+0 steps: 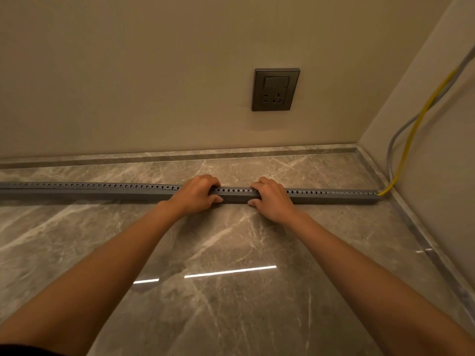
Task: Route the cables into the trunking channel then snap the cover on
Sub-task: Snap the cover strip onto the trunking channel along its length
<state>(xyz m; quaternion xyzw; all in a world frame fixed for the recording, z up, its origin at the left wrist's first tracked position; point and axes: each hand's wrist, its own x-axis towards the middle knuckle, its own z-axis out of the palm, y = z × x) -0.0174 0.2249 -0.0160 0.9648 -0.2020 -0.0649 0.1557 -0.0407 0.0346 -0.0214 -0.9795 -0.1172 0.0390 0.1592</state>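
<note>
My left hand (198,195) and right hand (270,199) each clench a grip on the grey trunking (102,191) lying on the marble floor (231,253), yellow cable (411,140) at right

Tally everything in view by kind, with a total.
Hands: 2, left hand and right hand, both pressing on the trunking
Trunking: 1
Cables: 2, yellow cable and grey cable
Wall socket: 1
Total: 6
</note>
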